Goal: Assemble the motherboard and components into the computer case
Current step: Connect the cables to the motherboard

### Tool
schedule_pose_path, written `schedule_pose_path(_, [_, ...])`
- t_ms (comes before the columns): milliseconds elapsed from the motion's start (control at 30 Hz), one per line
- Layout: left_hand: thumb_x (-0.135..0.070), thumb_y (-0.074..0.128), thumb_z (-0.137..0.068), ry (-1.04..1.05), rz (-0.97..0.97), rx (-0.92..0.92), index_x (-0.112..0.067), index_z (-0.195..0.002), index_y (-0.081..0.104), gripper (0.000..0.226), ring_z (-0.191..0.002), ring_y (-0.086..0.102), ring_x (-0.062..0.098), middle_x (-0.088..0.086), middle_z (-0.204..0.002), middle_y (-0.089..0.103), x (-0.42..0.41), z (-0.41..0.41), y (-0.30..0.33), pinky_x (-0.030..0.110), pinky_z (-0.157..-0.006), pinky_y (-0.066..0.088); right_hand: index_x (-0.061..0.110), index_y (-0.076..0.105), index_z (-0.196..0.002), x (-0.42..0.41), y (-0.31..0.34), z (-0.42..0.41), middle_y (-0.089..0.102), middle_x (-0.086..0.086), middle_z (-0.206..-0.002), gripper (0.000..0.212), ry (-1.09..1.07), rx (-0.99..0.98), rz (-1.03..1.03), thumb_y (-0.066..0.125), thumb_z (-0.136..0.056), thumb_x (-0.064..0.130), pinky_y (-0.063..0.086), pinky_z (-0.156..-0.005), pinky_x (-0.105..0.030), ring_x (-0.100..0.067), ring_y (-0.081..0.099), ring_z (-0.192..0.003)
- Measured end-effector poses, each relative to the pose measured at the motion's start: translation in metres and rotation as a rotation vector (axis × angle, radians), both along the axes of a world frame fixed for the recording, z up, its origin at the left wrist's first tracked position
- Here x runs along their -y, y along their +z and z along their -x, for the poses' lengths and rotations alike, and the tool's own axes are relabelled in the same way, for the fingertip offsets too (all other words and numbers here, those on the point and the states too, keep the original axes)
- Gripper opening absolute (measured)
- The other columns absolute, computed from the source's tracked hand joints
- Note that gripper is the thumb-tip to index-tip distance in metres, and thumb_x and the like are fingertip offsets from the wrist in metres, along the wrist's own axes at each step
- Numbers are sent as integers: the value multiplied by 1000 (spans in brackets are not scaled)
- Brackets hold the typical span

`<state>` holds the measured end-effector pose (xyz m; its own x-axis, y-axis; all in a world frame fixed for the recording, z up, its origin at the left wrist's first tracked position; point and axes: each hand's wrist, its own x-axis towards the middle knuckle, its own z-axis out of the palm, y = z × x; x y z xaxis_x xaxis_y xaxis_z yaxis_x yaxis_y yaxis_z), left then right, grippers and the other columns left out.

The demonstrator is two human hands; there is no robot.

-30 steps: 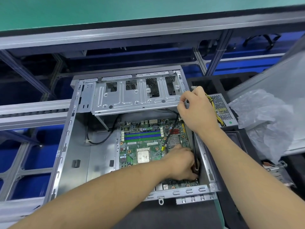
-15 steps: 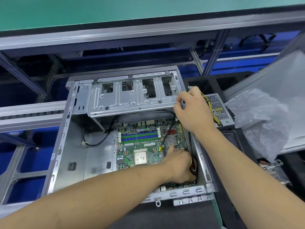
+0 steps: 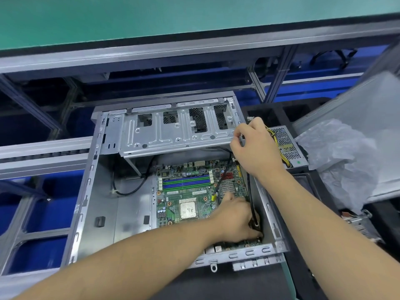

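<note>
The open grey sheet-metal computer case (image 3: 91, 204) lay on its side on the dark table (image 3: 216, 284), its perforated silver drive cage (image 3: 173, 131) spanning the far end. Low in the case's right half sat the green rectangular motherboard (image 3: 186, 191), flat against the floor of the case, its long blue and green memory slots (image 3: 186, 182) running left to right and its square silver processor socket (image 3: 188, 210) near the middle. Outside the case's right wall stood the grey mesh-sided power supply (image 3: 287, 146) with its yellow and black wire bundle (image 3: 275, 139).

A thin black cable (image 3: 251, 191) ran along the inside of the right wall, its long axis going from the far right corner of the case down toward the near right corner. The right hand (image 3: 255, 146) was at the far end of that run, fingers curled and pinching something small at the drive cage's edge; what it pinched could not be made out. The left hand (image 3: 236, 219) was at the near end, knuckles up, fingers curled down onto the board's right edge where the cable looped; whether they gripped the cable or only pressed there could not be told.

The coming seating of that cable probably depended on the left hand, which was the nearer one to the board's near right corner.
</note>
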<state>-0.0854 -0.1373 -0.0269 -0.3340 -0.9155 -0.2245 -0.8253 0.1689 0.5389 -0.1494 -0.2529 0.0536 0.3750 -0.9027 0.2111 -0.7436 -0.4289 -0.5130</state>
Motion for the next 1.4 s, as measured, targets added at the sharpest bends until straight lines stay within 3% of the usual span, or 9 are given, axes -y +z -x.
schedule_pose_path(200, [-46, 71, -81, -69, 105, 72, -24, -49, 40, 49, -74, 41, 16, -2, -63, 48, -2, 5, -5, 33, -78, 18, 15, 60, -95, 1, -2, 0, 42, -2, -101, 10, 4, 12, 1, 57, -98, 25, 38, -61, -29, -21, 48, -74])
schedule_pose_path(500, [-38, 70, -81, -65, 68, 69, -19, -49, 41, 47, -67, 47, 20, 3, -60, 51, 0, 9, -6, 31, -77, 20, 15, 61, -95, 1, -1, 0, 41, -2, -102, 11, 4, 7, 3, 56, -97, 25, 41, -61, -31, -22, 49, -75])
schedule_pose_path(700, [-37, 73, -77, 9, -3, 0, -18, -47, 40, 49, -56, 37, 13, -3, -48, 39, -1, 9, -11, 32, -77, 21, 15, 61, -96, 1, -2, 1, 41, -1, -101, 11, 4, 8, 4, 57, -97, 25, 39, -60, -30, -23, 49, -77])
schedule_pose_path(1067, [-37, 70, -81, -21, 35, -18, -17, -48, 41, 48, -70, 50, 24, 3, -54, 46, -2, 4, -5, 30, -77, 19, 16, 60, -94, 2, -3, 1, 40, 0, -100, 10, 4, 14, 10, 57, -97, 25, 31, -54, -27, -22, 47, -75])
schedule_pose_path(1233, [-38, 70, -81, -51, -10, -7, -17, -46, 40, 50, -58, 42, 20, -2, -44, 36, 0, 4, -6, 32, -83, 27, 16, 60, -95, 2, -3, 1, 40, -1, -100, 10, 4, 13, 16, 57, -97, 25, 34, -57, -28, -22, 48, -76])
schedule_pose_path(1400, [-40, 73, -80, -15, -47, -22, -18, -47, 43, 50, -75, 40, 21, -2, -49, 40, -1, 5, -10, 29, -67, 20, 16, 60, -95, 2, -3, 1, 40, -1, -100, 10, 8, 9, 21, 57, -98, 25, 33, -55, -27, -22, 48, -76])
